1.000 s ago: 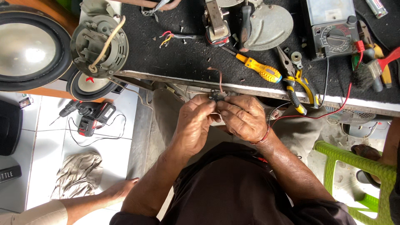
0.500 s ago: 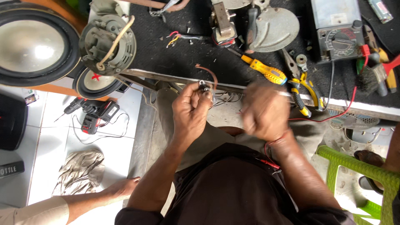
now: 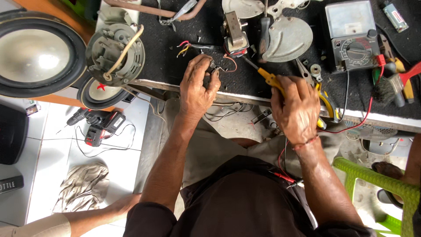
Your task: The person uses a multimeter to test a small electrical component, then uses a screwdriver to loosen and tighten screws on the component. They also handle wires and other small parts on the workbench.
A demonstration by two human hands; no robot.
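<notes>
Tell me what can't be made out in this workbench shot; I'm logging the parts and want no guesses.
All in the head view:
- Small wired part: mostly covered by the left hand, so its kind is unclear.
- Yellow-handled screwdriver: handle end hidden under the right hand.
- Pliers: partly hidden by the same hand.
- Large speaker: cut off by the left edge.
- Meter: dial marks too small to read.

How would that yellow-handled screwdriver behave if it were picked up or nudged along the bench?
The yellow-handled screwdriver looks stiff, with a thin metal shaft, so it should not bend. Its rounded handle might roll if pushed, though the dark matting under it probably slows that. It seems light: the right hand grips it loosely in its fingers.
</notes>
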